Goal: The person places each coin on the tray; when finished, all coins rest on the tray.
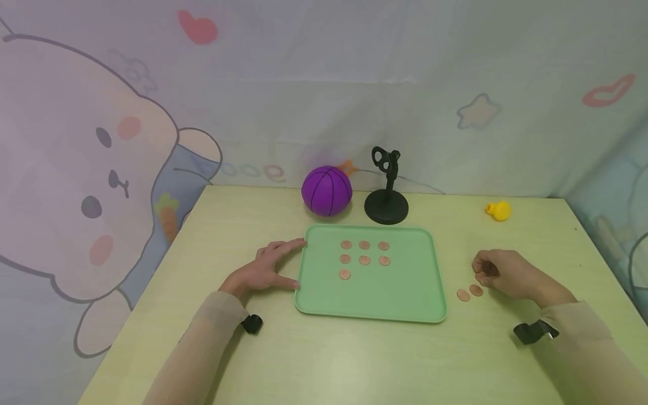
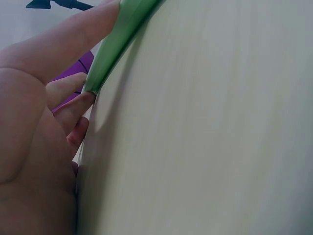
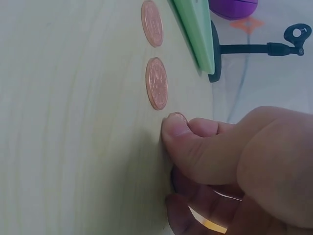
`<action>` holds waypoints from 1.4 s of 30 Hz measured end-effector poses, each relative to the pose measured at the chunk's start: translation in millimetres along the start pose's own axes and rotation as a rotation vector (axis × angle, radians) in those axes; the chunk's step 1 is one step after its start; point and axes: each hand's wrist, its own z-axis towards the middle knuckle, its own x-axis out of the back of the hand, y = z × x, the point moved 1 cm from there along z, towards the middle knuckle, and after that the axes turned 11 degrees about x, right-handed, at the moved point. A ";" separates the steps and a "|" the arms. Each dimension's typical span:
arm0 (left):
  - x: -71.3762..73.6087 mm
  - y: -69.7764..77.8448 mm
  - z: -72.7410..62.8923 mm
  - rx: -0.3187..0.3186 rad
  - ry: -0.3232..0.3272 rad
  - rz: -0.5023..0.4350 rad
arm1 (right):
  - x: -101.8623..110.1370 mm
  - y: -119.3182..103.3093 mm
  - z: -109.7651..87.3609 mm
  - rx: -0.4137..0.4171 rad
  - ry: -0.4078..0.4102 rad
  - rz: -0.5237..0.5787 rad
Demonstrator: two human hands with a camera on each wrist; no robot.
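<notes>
On the table lies a light green tray (image 1: 400, 292) with several copper-coloured coins in it: two rows of three and a single coin (image 1: 345, 274) below them at the left. My left hand (image 1: 260, 273) rests at the tray's left edge, thumb and fingers spread and touching the rim (image 2: 110, 54). To the right of the tray, my right hand (image 1: 508, 274) is low over the table. Its thumb and index finger pinch a coin (image 3: 178, 116), of which only a sliver shows. Two more coins, one nearer (image 3: 157, 83) and one farther (image 3: 152, 23), lie flat beside that hand.
Behind the tray stand a purple ball (image 1: 327, 191) and a black stand (image 1: 386, 207) with a round base. A small yellow toy (image 1: 499, 211) lies at the back right. A printed cloth (image 1: 324, 84) hangs along the table's far edge.
</notes>
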 end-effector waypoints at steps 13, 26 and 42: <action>0.5 0.1 -0.1 0.006 0.006 -0.005 | 5.3 -6.7 -4.9 -0.071 0.009 0.053; 1.5 1.3 0.5 -0.007 0.007 -0.010 | 8.7 -3.7 -6.7 -0.082 0.001 0.052; -0.7 -1.2 1.1 0.017 0.001 -0.014 | 8.7 -5.9 -11.0 -0.042 0.004 0.029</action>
